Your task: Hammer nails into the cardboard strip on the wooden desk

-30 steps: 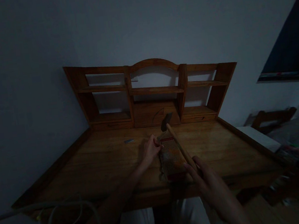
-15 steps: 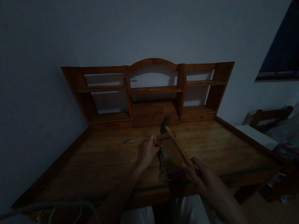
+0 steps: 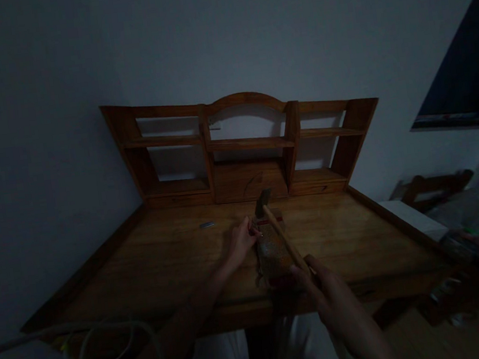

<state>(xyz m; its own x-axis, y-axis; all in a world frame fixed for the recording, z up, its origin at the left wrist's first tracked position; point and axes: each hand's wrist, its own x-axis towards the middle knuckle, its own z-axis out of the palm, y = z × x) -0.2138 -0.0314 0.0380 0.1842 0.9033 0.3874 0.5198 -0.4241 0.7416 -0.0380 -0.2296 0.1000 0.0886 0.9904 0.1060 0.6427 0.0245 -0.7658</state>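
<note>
My right hand (image 3: pixel 329 285) is closed round the wooden handle of a hammer (image 3: pixel 288 240). The hammer's dark head (image 3: pixel 262 202) is above the far end of a speckled brown rectangular piece (image 3: pixel 273 252) with a red band at each end and a frayed left edge. This piece lies on the wooden desk (image 3: pixel 166 258). At its upper left edge my left hand (image 3: pixel 241 242) is closed in a pinch. A tiny shiny spot shows by those fingertips, too small to name. Left of that hand, a small grey metallic strip (image 3: pixel 206 225) lies on the desk.
A wooden shelf unit (image 3: pixel 248 143) stands along the desk's back edge. Pale cables (image 3: pixel 147 330) loop at the lower left. To the right are a white surface (image 3: pixel 414 217), a wooden chair back (image 3: pixel 436 181) and plastic-wrapped stuff (image 3: pixel 474 212). The room is dim.
The hammer head has come down slightly towards the brown piece, and my right hand has shifted a little. My left hand keeps its pinch in nearly the same place.
</note>
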